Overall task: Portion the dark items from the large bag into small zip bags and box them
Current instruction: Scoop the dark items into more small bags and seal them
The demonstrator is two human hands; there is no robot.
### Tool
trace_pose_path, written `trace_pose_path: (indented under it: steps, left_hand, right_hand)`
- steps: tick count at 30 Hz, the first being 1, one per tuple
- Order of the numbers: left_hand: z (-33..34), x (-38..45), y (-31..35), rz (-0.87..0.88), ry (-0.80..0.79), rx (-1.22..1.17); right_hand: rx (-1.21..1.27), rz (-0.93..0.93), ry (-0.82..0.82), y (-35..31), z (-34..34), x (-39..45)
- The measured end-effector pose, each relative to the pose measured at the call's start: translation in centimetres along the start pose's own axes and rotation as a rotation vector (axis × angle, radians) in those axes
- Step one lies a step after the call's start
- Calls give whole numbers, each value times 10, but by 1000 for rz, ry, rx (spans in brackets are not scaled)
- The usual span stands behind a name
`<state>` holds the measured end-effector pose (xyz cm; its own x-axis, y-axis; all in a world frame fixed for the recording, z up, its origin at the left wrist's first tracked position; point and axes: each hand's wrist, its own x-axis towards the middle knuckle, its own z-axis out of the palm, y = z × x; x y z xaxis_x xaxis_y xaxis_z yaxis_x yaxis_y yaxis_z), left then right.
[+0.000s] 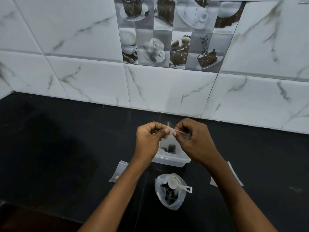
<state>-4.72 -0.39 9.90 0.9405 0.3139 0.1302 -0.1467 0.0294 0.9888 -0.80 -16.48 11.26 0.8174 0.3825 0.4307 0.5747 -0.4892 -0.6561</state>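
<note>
A small clear zip bag point(169, 144) with a few dark items at its bottom hangs between my hands above a clear plastic box point(168, 160). My left hand point(148, 136) pinches the bag's top edge at the left. My right hand point(194, 136) pinches the zip strip at the right. Nearer to me, the large clear bag point(170, 198) stands open on the black counter with dark items inside. A white plastic scoop point(177, 184) rests across its mouth.
Flat zip bags lie on the black counter point(66, 148): one at the left point(117, 172) under my left forearm, another at the right point(234, 174) beside my right forearm. A white tiled wall point(167, 87) rises just behind the box.
</note>
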Motion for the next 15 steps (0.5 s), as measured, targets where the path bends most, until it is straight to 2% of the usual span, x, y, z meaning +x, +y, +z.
trace_pose_path:
  steps: [6, 11, 15]
  left_hand:
    - [-5, 2, 0, 3, -74, -13]
    - [-7, 4, 0, -91, -133, -38]
    - [-4, 1, -3, -64, -115, 82]
  right_hand:
    - [17, -49, -51, 1, 0, 1]
    - [-11, -20, -43, 8, 0, 1]
    - [-4, -33, -56, 9, 2, -2]
